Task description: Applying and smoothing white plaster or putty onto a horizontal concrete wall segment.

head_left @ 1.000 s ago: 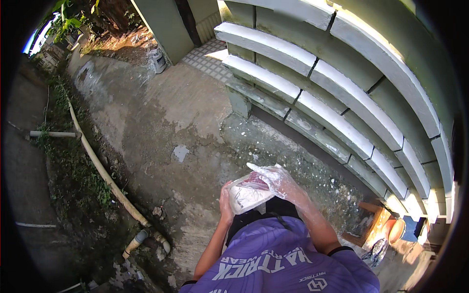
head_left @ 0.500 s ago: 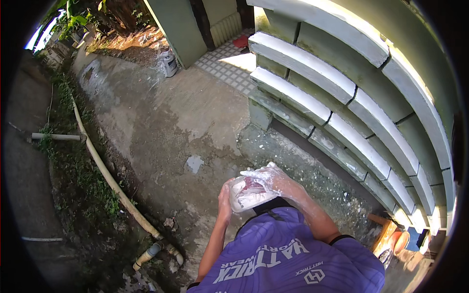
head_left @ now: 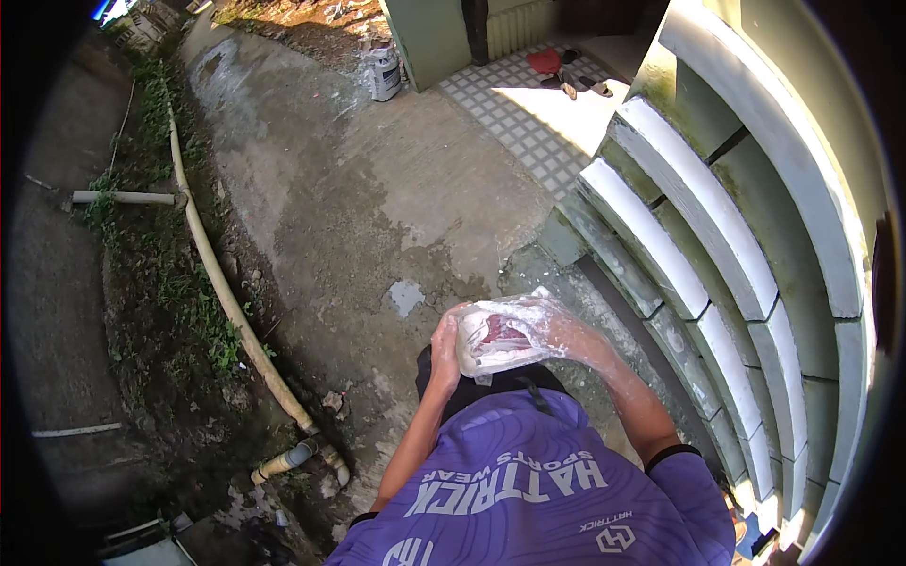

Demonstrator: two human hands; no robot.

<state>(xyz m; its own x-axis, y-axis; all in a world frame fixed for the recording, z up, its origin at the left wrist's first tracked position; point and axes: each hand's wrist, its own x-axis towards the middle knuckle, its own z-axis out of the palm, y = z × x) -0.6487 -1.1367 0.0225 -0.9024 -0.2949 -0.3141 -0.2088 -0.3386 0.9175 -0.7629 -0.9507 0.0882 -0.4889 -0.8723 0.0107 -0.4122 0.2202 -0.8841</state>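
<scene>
A clear plastic tub is held in front of my waist, with thick white paste and a reddish patch inside it. My left hand is closed round the tub's left side. At its right side is my right hand, coated in white paste up to the wrist. Its fingers reach over or into the tub; paste and blur hide how they are bent.
To the right rises a stepped block wall with white-coated ledges. A pale pipe runs along weeds on the left. Ahead, a white plastic container stands on the concrete near a tiled entrance with sandals.
The view has shifted, so the wall sits further right and more of the tiled entrance shows. My right hand's fingers, stretched across the tub before, are now lower at its right side.
</scene>
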